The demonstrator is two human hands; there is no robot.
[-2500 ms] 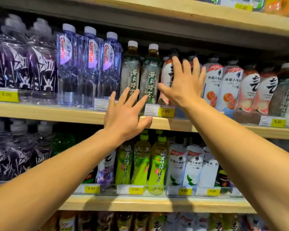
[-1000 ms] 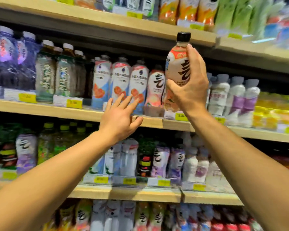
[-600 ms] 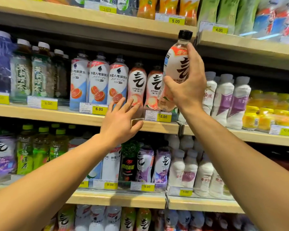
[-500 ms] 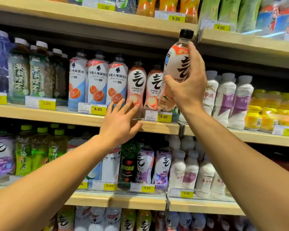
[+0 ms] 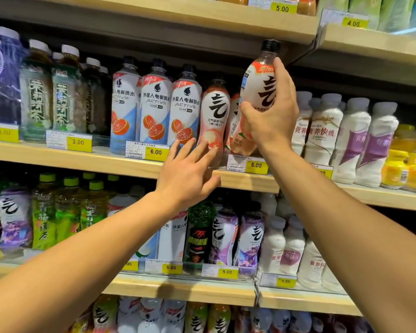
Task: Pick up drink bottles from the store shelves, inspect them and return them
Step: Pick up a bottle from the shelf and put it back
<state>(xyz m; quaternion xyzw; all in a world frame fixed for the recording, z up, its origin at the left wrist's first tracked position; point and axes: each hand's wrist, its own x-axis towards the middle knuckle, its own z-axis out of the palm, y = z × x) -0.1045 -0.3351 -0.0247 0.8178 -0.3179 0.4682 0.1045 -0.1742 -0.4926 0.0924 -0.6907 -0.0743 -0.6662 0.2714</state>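
Right hand grips peach bottle.

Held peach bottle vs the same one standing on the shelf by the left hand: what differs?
1. The held bottle is lifted clear of the shelf and tilted; the shelf bottle stands upright in its row.
2. The right hand wraps the held bottle; the left hand is open, its fingers in front of the shelf bottle's base, contact unclear.

Shared: same pink-and-white label, dark cap.

Both forearms are seen bare to the frame edge; the left hand and right hand are ungloved.
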